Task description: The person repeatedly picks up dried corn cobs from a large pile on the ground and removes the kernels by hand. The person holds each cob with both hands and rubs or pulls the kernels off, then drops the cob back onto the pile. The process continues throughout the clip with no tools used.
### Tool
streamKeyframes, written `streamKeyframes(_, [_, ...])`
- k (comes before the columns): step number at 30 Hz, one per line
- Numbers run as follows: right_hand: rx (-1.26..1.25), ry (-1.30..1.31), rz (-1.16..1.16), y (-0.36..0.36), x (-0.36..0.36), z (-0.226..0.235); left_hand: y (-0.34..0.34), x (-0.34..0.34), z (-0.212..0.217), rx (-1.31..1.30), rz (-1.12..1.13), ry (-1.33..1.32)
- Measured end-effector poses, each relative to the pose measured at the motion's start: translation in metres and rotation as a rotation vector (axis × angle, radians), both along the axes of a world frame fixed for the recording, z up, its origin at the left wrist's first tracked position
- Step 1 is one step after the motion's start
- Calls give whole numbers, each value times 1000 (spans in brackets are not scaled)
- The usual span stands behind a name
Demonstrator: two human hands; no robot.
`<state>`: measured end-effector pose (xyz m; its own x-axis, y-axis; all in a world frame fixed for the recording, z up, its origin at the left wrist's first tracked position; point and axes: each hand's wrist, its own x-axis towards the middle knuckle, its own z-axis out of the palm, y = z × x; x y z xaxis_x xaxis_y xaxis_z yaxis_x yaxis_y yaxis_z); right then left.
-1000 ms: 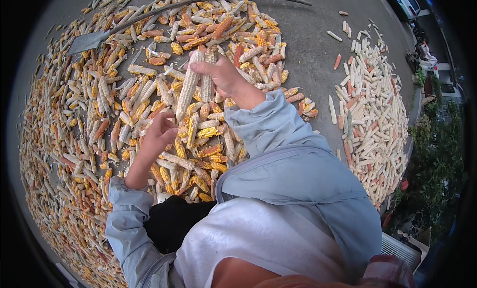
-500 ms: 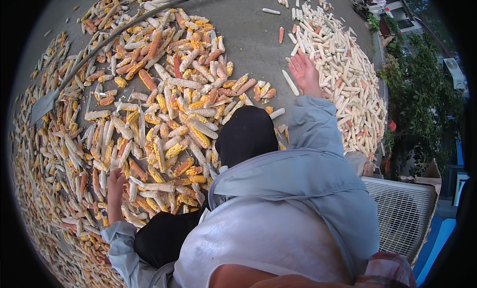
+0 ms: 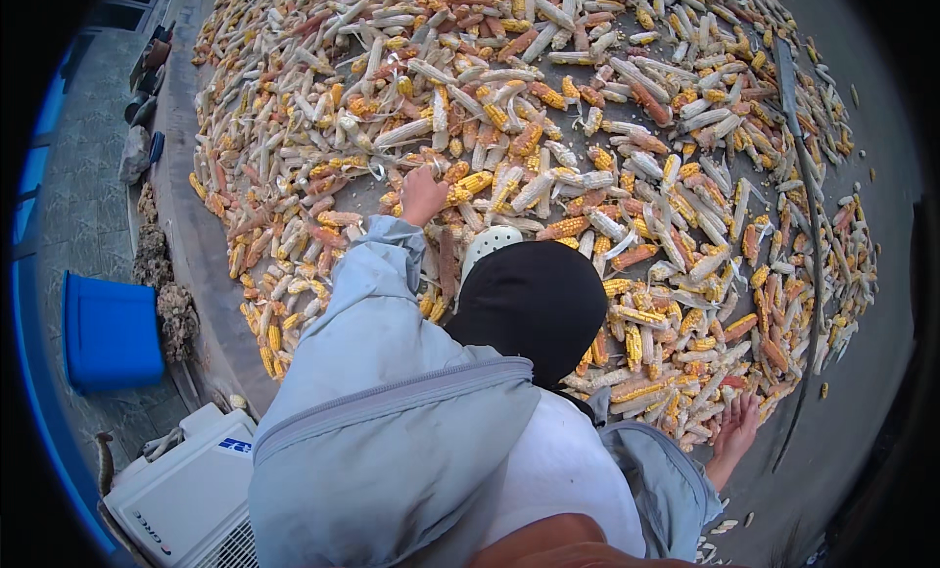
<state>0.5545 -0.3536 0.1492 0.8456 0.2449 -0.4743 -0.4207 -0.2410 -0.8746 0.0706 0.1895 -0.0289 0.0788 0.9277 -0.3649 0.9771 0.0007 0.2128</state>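
Corn cobs [image 3: 392, 135] lie spread in a wide heap, some with yellow kernels, others pale or reddish and stripped. At the heap's left part my left hand [image 3: 423, 196] is closed, its fingers curled around the end of a yellow corn cob [image 3: 472, 185]; the fingertips are partly hidden. My right hand [image 3: 734, 429] is at the heap's near right edge, palm turned up and fingers spread, with nothing in it. Black-clad knee [image 3: 534, 308] and a pale clog [image 3: 490, 243] are between my hands, close to the cobs.
A long thin stick [image 3: 809, 206] lies across the heap's right side. To the left stand a blue bin [image 3: 113, 333] and a white outdoor air-conditioner unit [image 3: 191, 495], with clumps of dry matter [image 3: 176, 318] beside the bin. A few pale cobs lie near my right sleeve.
My view has swung left, bringing in the blue bin; the stripped-cob pile is mostly out of view. My left hand has closed on a cob. My right hand has left the stripped-cob pile, still open.
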Motion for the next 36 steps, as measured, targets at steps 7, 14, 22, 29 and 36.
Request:
streamKeyframes(7, [-19, 92, 213, 144, -6, -14, 54, -74, -12, 148, 481, -7])
streamKeyframes(14, [-185, 120, 363, 240, -34, -10, 114, -16, -46, 422, -167, -25])
streamKeyframes(22, [-211, 199, 353, 256, -59, -27, 107, -24, -26, -55, -203, -71])
streamKeyframes(29, [-187, 251, 511, 317, -102, -54, 81, 8, 41, -870, 668, -1678])
streamKeyframes(36, [-155, 160, 787, 374, -132, -40, 93, 85, 37, -914, 718, -1989])
